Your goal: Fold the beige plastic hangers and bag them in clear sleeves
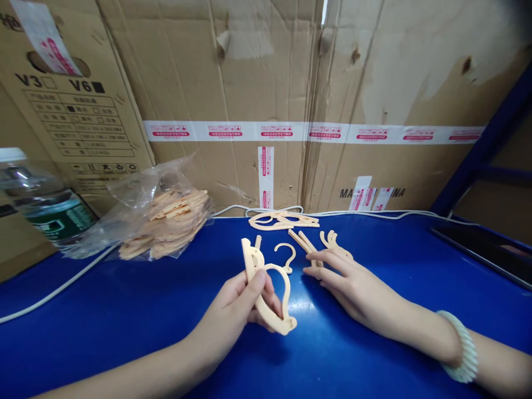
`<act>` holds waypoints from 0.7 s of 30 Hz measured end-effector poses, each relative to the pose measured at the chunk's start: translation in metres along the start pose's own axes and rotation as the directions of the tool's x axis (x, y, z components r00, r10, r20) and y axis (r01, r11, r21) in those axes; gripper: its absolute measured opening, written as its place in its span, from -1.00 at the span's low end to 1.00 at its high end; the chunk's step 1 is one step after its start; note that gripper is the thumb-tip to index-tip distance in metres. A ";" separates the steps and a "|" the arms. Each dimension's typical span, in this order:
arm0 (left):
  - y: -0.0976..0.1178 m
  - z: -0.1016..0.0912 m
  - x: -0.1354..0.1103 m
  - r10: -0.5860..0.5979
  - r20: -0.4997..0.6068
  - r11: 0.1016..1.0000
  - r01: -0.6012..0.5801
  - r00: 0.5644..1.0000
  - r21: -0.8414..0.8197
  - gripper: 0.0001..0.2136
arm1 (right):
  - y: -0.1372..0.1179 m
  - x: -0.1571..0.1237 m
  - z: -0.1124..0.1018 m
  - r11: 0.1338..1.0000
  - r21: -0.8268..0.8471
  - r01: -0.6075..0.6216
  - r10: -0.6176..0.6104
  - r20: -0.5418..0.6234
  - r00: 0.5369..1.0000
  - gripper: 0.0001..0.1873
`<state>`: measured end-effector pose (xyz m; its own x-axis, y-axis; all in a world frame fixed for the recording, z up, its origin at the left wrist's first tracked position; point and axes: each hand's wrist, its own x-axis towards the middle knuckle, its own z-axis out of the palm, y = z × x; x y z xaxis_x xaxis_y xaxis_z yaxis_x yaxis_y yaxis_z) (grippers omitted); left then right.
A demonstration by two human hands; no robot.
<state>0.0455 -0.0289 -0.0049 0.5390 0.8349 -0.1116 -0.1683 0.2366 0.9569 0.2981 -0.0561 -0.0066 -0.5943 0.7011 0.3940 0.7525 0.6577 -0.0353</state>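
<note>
My left hand (pixel 253 299) is closed around a cream plastic folding hanger (pixel 268 316), thumb on its front, lifted above the blue table. Its folded pieces include a straight arm and a curved loop. My right hand (pixel 349 280) lies palm down with fingers stretched out, its fingertips at a few straight cream strips (pixel 302 244). Whether it grips one of them is hidden. A loose cream hanger hook (pixel 292 256) rests between my hands. More hooks (pixel 331 239) lie just beyond my right hand. Further back are flat cream hanger pieces (pixel 272 221).
At the left, a clear plastic bag (pixel 137 188) holds a pile of cream hanger parts (pixel 174 221). Beside it stands a water bottle (pixel 54 208). Cardboard boxes (pixel 233 172) wall the back. White cables (pixel 374 215) run along the table. A dark flat device (pixel 482 252) lies right.
</note>
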 end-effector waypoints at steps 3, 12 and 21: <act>0.000 0.001 -0.003 0.023 0.032 0.998 -0.024 0.999 0.053 -0.63 | -0.012 -0.001 -0.006 0.999 -0.001 0.042 -0.042 -0.048 0.998 -0.54; -0.001 0.001 -0.010 0.183 0.154 0.921 -0.224 0.971 0.317 -0.81 | -0.036 0.001 -0.016 0.939 -0.177 0.295 -0.310 -0.061 0.949 -0.56; 0.002 -0.002 -0.010 0.291 -0.030 0.859 -0.247 0.956 0.448 -0.74 | -0.043 -0.004 -0.021 0.945 0.326 0.030 -0.011 -0.058 0.998 -0.59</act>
<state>0.0384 -0.0356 -0.0027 0.4414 0.8823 0.1636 0.0920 -0.2259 0.9698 0.2740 -0.0928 0.0129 -0.5854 0.6765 0.4469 0.6010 0.7320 -0.3208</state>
